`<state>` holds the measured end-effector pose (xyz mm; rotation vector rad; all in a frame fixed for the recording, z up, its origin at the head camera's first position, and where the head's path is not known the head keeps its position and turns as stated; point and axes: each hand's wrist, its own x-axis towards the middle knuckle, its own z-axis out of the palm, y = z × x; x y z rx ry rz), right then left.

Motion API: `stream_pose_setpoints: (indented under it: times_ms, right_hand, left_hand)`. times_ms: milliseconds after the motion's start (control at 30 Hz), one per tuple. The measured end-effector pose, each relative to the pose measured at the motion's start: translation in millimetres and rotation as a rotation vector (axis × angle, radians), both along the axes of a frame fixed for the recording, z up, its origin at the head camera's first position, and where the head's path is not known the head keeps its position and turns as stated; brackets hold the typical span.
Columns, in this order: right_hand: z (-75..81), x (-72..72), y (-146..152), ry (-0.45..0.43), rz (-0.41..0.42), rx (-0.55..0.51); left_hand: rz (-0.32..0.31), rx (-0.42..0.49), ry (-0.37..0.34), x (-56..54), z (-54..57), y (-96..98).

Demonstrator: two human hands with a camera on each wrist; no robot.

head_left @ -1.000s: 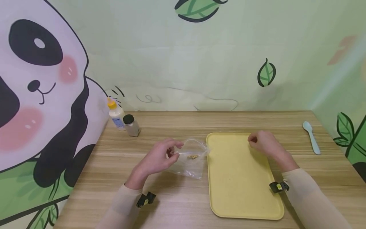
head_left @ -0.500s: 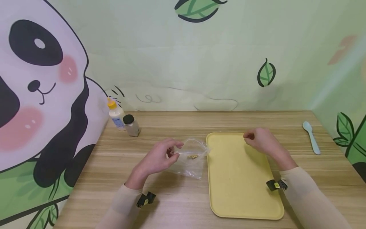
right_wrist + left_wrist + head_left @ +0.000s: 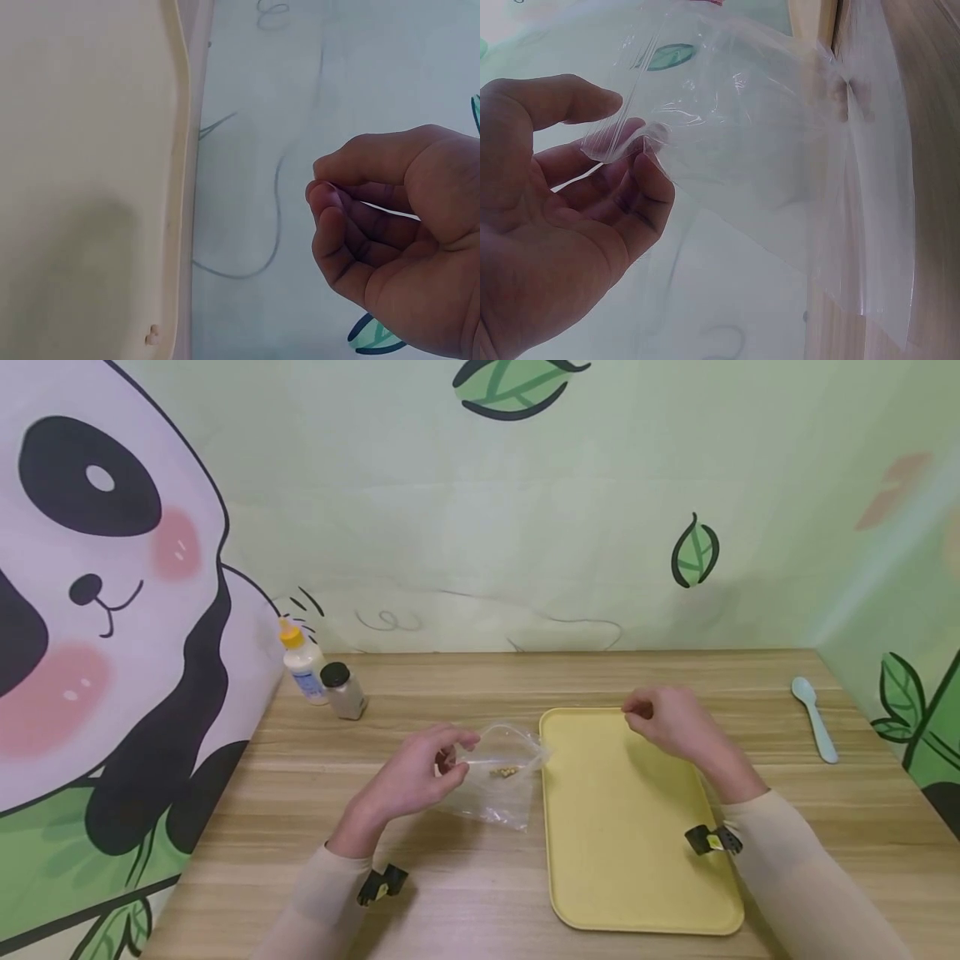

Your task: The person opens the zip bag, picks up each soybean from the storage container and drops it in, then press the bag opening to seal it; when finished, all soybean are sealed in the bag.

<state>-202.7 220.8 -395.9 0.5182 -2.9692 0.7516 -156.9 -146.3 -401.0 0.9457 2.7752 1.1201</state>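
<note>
My left hand (image 3: 415, 774) grips the upper edge of a clear zip-top bag (image 3: 495, 806) with its lower fingers, thumb and index finger apart. The bag hangs tilted beside the tray, with a small heap of golden bits (image 3: 504, 772) showing through the plastic. In the left wrist view, the bag's ribbed strip (image 3: 634, 67) lies across the fingers. Over the far end of the yellow tray (image 3: 622, 860) is my right hand (image 3: 675, 718), its thumb and fingertips brought together. No object shows between those fingertips in the right wrist view. A tiny pale speck (image 3: 153, 334) lies by the tray's rim.
At the back left stand a white bottle with a yellow nozzle (image 3: 303, 668) and a small jar with a black lid (image 3: 345, 693). A light blue spoon (image 3: 816, 722) lies on the wooden table right of the tray. A wall with printed leaves rises behind.
My right hand has moved left and a little farther back over the tray's far end, its fingertips still together. My left hand and the bag have stayed in place.
</note>
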Motion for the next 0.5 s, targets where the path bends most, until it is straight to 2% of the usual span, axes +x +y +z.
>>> stream_pose_setpoints:
  times_ms: [333,500]
  right_hand:
    - [12.4,0.0,-22,0.009,0.033,-0.021]
    - [17.8,2.3,-34,0.029,0.064,-0.054]
  left_hand:
    - [0.010,0.003,0.000,-0.5,2.1,-2.1]
    - [-0.005,0.010,0.011,-0.9,0.6,-0.8]
